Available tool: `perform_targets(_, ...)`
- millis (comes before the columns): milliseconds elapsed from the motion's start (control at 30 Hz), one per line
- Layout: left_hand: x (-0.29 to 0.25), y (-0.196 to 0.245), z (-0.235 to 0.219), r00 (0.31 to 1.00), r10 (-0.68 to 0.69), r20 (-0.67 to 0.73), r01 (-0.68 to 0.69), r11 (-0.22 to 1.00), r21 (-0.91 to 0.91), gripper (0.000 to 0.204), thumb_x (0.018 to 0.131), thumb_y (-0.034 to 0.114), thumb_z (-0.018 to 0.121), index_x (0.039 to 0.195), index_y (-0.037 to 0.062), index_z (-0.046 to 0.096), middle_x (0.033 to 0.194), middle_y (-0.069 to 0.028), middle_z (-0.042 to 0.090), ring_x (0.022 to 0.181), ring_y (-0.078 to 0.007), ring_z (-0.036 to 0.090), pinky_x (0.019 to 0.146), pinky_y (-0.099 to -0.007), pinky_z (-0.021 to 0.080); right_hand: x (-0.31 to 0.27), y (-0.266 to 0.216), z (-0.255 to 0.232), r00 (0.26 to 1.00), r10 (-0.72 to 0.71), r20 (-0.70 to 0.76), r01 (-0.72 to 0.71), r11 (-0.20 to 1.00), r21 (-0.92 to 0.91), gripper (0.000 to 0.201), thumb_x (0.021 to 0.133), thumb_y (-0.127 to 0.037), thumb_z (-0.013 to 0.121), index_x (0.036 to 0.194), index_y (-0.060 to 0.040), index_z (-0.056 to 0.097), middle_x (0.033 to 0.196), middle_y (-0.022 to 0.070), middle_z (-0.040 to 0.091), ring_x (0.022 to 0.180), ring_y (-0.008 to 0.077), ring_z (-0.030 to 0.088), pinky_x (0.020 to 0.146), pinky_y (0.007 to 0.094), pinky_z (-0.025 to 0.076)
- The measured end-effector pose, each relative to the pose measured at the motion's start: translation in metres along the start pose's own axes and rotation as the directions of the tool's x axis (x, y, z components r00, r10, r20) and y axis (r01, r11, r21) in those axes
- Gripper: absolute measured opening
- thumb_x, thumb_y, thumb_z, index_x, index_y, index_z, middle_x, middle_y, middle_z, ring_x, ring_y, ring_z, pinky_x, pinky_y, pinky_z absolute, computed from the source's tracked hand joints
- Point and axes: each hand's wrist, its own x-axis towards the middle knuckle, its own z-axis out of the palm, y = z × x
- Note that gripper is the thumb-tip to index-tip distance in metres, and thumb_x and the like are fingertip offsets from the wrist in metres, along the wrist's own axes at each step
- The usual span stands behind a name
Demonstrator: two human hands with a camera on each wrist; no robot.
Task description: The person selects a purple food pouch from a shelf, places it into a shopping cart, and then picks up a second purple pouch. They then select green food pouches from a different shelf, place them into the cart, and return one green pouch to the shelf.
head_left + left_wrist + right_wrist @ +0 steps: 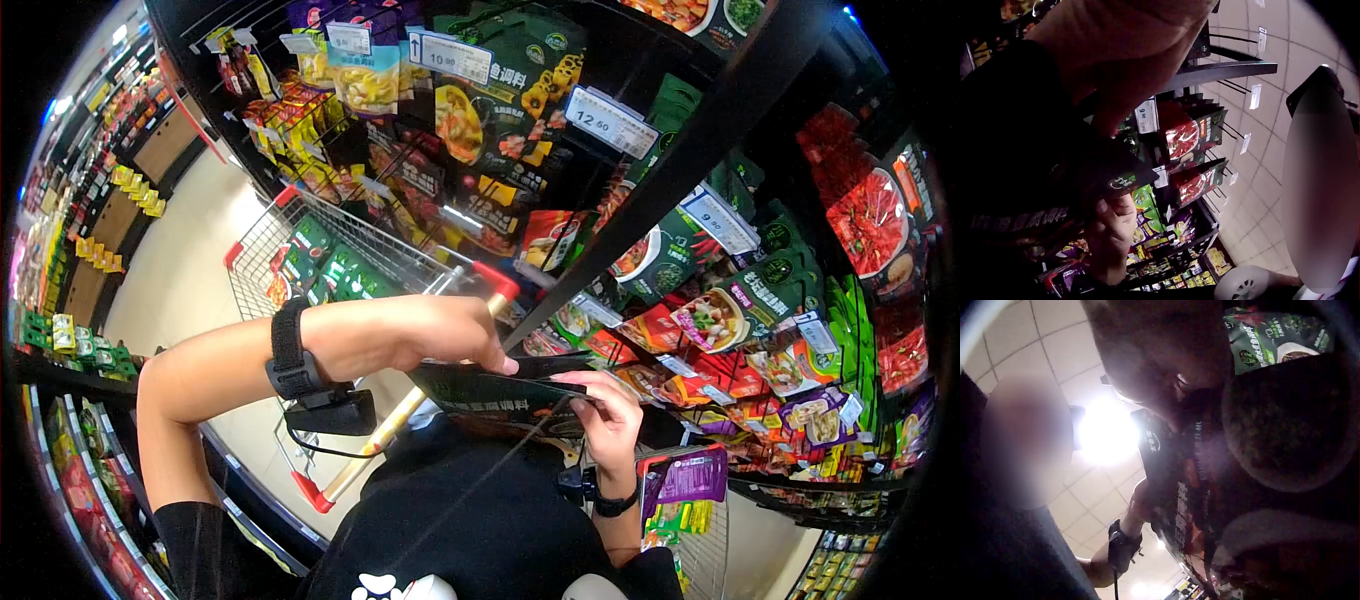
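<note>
Dark green seasoning packets point(480, 392) are held in front of the chest, their top edges fanned slightly apart. My left hand point(452, 332) grips them at the left end, its thumb along the top edge. At the other end my right hand point(606, 412) pinches the packet corner between thumb and fingers. In the left wrist view, the right hand point(1113, 225) has its thumb by the packet's printed corner point(1124, 181). The right wrist view gives the printed packet face point(1179, 506) in shadow, with the left hand point(1140, 501) at its edge.
A shopping cart point(340, 222) with green packets inside stands ahead to the left. Shelf racks point(640, 240) of hanging seasoning packets with price tags fill the front and right. Another cart point(700, 545) holding purple and yellow packages is at the right side. An aisle floor point(190, 240) runs left.
</note>
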Motion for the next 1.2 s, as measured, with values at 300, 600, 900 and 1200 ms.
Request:
perform_targets(300, 0.002, -0.012, 0.011, 0.999, 0.005, 0.040, -0.002, 0.998, -0.061, 0.021, 0.077, 0.019, 0.065, 0.084, -0.0003, 0.061, 0.087, -0.0047, 0.059, 0.082, -0.0118, 0.050, 0.075, -0.0242, 0.037, -0.001, -0.007, 0.002, 1.000, -0.014, 0.000, 0.014, 0.999, -0.046, 0.026, 0.066, 0.012, 0.046, 0.085, 0.0032, 0.060, 0.091, 0.0160, 0.062, 0.085, 0.0255, 0.060, 0.078, 0.0310, 0.046)
perform_targets(600, -0.012, -0.011, 0.024, 0.988, 0.117, 0.104, -0.125, 0.989, 0.074, 0.020, 0.082, 0.017, 0.057, 0.087, -0.0025, 0.059, 0.096, -0.0054, 0.058, 0.089, -0.0125, 0.050, 0.080, -0.0253, 0.039, -0.003, -0.010, 0.002, 1.000, -0.028, -0.002, 0.027, 0.996, -0.084, 0.033, 0.061, 0.014, 0.040, 0.084, 0.0032, 0.061, 0.089, 0.0154, 0.062, 0.082, 0.0250, 0.061, 0.076, 0.0307, 0.046)
perform_targets(900, -0.020, -0.008, 0.029, 0.998, 0.001, 0.068, 0.002, 0.999, -0.044, 0.031, 0.086, 0.027, 0.053, 0.093, -0.0025, 0.057, 0.087, -0.0053, 0.056, 0.086, -0.0118, 0.049, 0.077, -0.0257, 0.039, -0.007, -0.005, -0.005, 0.999, 0.014, -0.050, -0.017, 0.998, -0.066, 0.016, 0.071, 0.008, 0.050, 0.083, 0.0043, 0.059, 0.086, 0.0144, 0.061, 0.079, 0.0236, 0.060, 0.073, 0.0289, 0.046)
perform_targets(1200, -0.037, 0.009, 0.010, 0.995, 0.099, 0.018, -0.100, 0.974, 0.202, 0.030, 0.078, 0.031, 0.063, 0.082, 0.0022, 0.056, 0.078, -0.0047, 0.055, 0.080, -0.0123, 0.048, 0.070, -0.0273, 0.039, -0.009, 0.006, -0.005, 0.996, 0.016, -0.091, -0.020, 0.999, -0.043, 0.010, 0.073, 0.004, 0.055, 0.083, 0.0056, 0.058, 0.088, 0.0155, 0.061, 0.081, 0.0236, 0.059, 0.073, 0.0291, 0.046)
